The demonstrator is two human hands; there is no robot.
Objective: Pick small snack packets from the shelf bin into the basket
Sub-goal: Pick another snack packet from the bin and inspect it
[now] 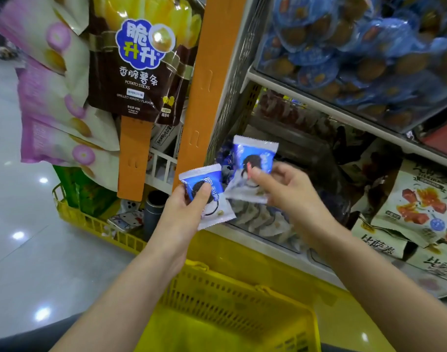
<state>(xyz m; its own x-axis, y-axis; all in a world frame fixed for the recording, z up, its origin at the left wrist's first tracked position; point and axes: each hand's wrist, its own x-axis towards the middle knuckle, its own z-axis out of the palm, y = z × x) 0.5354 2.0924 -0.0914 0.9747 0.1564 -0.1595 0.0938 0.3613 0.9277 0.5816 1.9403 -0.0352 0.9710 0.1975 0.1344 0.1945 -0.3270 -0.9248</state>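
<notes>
The left hand (189, 199) is pinching one blue snack packet (208, 196) under its thumb, and the right hand (283, 189) is pinching a second packet (252, 163) by its middle. Both are hanging just in front of the shelf bin (263, 222), directly above the yellow basket (232, 295) waiting near the body, probably so a simple release drops them in.
</notes>
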